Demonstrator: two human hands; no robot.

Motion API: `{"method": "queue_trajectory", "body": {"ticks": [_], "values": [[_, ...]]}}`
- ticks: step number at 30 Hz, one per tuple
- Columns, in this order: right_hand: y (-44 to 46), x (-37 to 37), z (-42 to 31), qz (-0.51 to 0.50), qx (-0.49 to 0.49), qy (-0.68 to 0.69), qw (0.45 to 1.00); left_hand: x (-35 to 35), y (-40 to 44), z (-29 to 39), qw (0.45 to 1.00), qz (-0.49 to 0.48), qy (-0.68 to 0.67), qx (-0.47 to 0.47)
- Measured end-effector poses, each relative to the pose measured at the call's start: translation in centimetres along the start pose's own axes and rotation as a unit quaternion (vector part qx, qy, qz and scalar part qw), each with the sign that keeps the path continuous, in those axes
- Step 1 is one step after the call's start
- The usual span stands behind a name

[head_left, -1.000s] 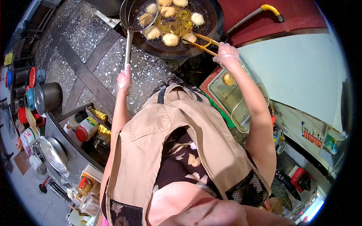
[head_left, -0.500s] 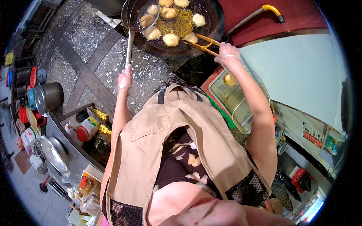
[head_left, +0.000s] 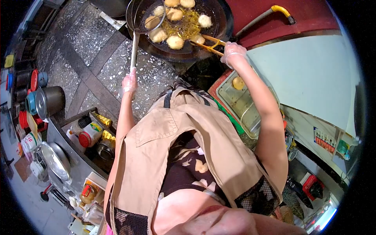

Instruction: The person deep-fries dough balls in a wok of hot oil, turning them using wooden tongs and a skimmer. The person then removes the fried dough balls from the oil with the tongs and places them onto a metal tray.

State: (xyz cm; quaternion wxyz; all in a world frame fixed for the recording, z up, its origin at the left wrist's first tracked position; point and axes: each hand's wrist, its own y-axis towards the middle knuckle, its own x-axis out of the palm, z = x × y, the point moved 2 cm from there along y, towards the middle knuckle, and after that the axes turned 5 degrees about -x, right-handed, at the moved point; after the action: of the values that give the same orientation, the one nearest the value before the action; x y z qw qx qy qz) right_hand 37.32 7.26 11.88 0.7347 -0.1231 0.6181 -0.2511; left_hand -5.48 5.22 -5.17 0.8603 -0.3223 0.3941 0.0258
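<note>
In a clear plastic glove, my left hand (head_left: 129,81) is closed round the long metal handle of a skimmer (head_left: 135,47). The skimmer's round rim lies over the left side of a dark wok (head_left: 223,23) of oil. My right hand (head_left: 234,54), also gloved, grips a pair of wooden tongs (head_left: 213,46) with a crosspiece. Their tips reach either side of a pale dough ball (head_left: 198,38) at the wok's near edge; whether they squeeze it I cannot tell. Several other dough balls (head_left: 175,42), pale to golden, float in the bubbling oil.
Below my right forearm is a metal tray (head_left: 250,102) with one golden ball (head_left: 238,82) in it. A pale-topped counter (head_left: 301,74) stands at the right. To the left are a dark bucket (head_left: 51,101) and a metal shelf (head_left: 58,131) with jars and bowls.
My right hand and the tongs have shifted slightly left. The floating dough balls have drifted a little left. My left hand and the skimmer stay almost still.
</note>
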Motion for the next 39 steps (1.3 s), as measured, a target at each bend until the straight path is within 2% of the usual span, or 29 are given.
{"method": "queue_trajectory", "body": {"ticks": [6,11,15,18,21,28,30,39], "values": [[-0.8,-1.2,-0.3,-0.03,-0.002,-0.008,1.0,-0.4,-0.4,0.7,0.999,-0.019,0.004,-0.041],[0.8,0.5,0.0,0.009,0.009,-0.007,1.0,0.2,-0.4,0.3,1.0,-0.001,-0.012,-0.015],[0.2,-0.2,-0.4,-0.001,0.004,-0.011,1.0,1.2,1.0,-1.0,0.999,0.028,-0.008,-0.014],[-0.1,-0.4,0.0,0.01,0.001,-0.013,1.0,-0.7,-1.9,1.8,1.0,0.013,0.003,0.009],[-0.1,-0.6,0.1,0.009,-0.008,-0.028,1.0,-0.6,-1.9,1.6,1.0,0.012,-0.005,0.022],[0.8,0.2,0.2,0.046,0.003,0.007,0.999,-0.1,-1.6,1.4,1.0,0.01,-0.008,-0.001],[0.2,0.3,0.7,-0.02,-0.002,0.002,1.0,-0.1,-1.8,1.6,0.999,0.03,-0.003,0.016],[0.1,0.8,0.1,0.019,-0.004,0.003,1.0,0.9,-1.9,1.6,0.999,0.028,-0.022,0.005]]}}
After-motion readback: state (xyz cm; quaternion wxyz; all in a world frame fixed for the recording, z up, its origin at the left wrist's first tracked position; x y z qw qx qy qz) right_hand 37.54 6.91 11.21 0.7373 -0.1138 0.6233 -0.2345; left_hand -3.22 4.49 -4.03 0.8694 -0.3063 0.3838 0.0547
